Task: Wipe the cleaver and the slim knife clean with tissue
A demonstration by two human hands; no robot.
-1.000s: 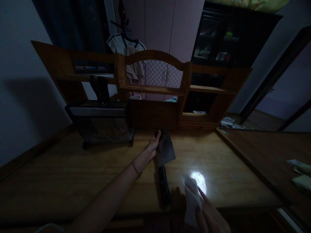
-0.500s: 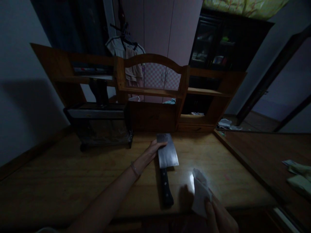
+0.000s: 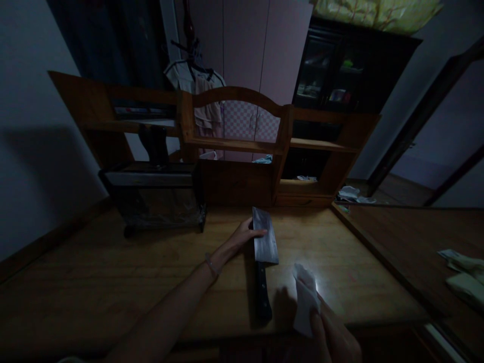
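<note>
Pinches the cleaver (image 3: 265,241) by its blade between thumb and fingers of the left hand (image 3: 242,237), on the middle of the desk (image 3: 113,282), black handle toward the body. Clasps a white tissue (image 3: 305,302) in the right hand's (image 3: 335,339) pressed-together fingers, just right of that handle.

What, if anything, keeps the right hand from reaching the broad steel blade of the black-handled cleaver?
Probably nothing; likely yes: the right hand, gripping a white tissue, is right of the blade, with bare wooden table between. The left hand holds only the blade's left edge.
</note>
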